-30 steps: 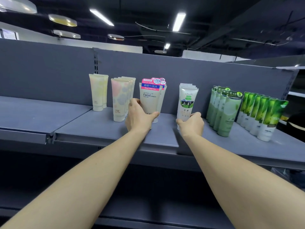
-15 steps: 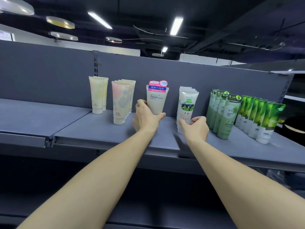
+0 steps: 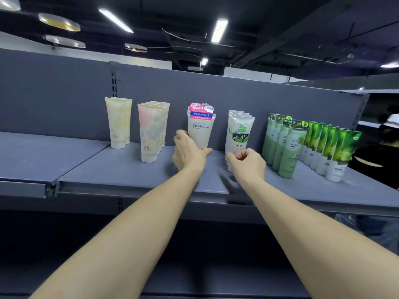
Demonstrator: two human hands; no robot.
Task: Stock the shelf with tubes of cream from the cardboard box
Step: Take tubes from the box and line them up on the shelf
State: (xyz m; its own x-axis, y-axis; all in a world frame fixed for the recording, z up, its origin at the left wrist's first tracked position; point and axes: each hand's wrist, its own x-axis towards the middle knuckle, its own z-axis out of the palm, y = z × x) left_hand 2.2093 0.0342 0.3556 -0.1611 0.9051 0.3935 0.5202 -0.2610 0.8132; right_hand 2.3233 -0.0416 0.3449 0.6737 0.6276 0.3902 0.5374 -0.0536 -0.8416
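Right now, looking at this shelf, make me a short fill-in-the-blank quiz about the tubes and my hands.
1. The left hand grips the base of the tube labelled ____.
2. The right hand, fingers loosely curled, hangs in front of the white tubes picturing a black-and-white ____.
3. The tubes at the far right of the shelf are coloured ____.

Missing words: Facial; cow; green

A pale yellow blotched plastic tube (image 3: 117, 123) is standing at nine o'clock of a cream tube dotted pink and grey (image 3: 149, 131). At three o'clock, bright green leaf-printed tubes (image 3: 342, 154) are gleaming on the plain grey metal shelf (image 3: 121, 171).
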